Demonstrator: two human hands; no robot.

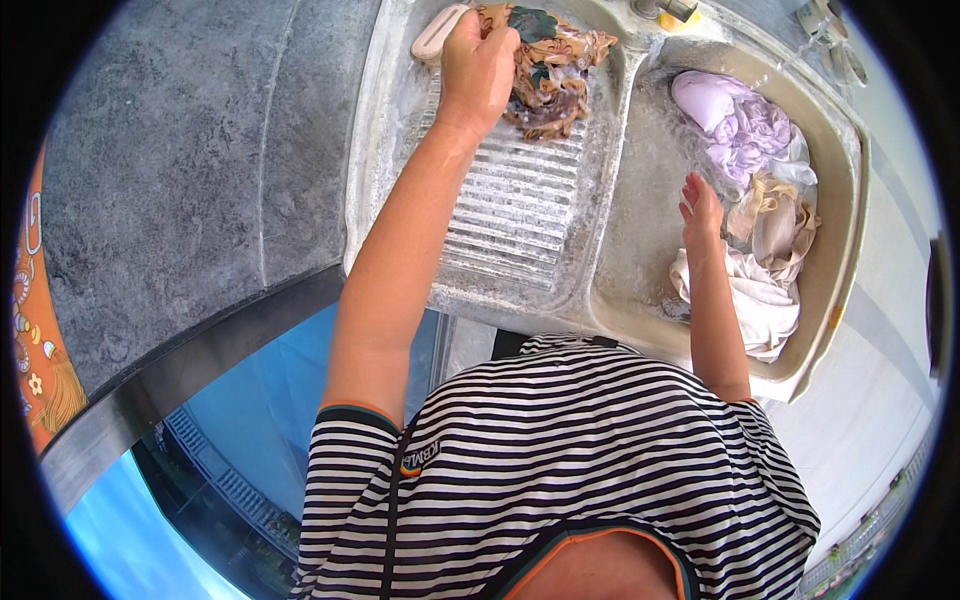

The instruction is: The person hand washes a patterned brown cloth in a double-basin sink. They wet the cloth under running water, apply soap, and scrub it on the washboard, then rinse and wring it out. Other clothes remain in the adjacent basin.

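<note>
My left hand (478, 62) grips a wet patterned brown and green cloth (548, 70) at the top of a ribbed washboard basin (515, 210). My right hand (700, 208) hovers open with fingers spread over the sink basin (640, 190) on the right. It is just left of a heap of laundry: a lilac garment (735, 120), a beige garment (780, 225) and a white garment (755, 295).
A pale bar of soap (436, 35) lies beside my left hand at the washboard's top corner. A tap (665, 10) stands at the back between the two basins. A grey stone counter (190, 170) stretches to the left. An orange patterned item (35, 340) sits at the far left edge.
</note>
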